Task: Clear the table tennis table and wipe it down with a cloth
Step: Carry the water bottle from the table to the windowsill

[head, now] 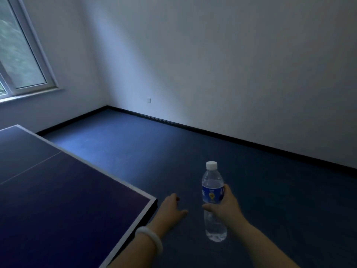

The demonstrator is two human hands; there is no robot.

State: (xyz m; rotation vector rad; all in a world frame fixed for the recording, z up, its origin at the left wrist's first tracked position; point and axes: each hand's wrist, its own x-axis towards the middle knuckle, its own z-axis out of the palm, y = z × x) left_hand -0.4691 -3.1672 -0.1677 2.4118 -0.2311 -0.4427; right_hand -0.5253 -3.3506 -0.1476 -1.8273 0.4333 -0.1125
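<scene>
Beside the table tennis table, the right hand gripped a water bottle; the left hand hung relaxed, wiping apparently unstarted.

Open floor stretches ahead and right of both hands to the wall, with only the bench corner crowding the left side.

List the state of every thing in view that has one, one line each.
water bottle: capped, upright, held off the table over the floor
right hand: grips the bottle at its label
left hand: holds nothing, fingers relaxed, just past the table corner
table tennis table: bare where visible
window: looks closed
</scene>
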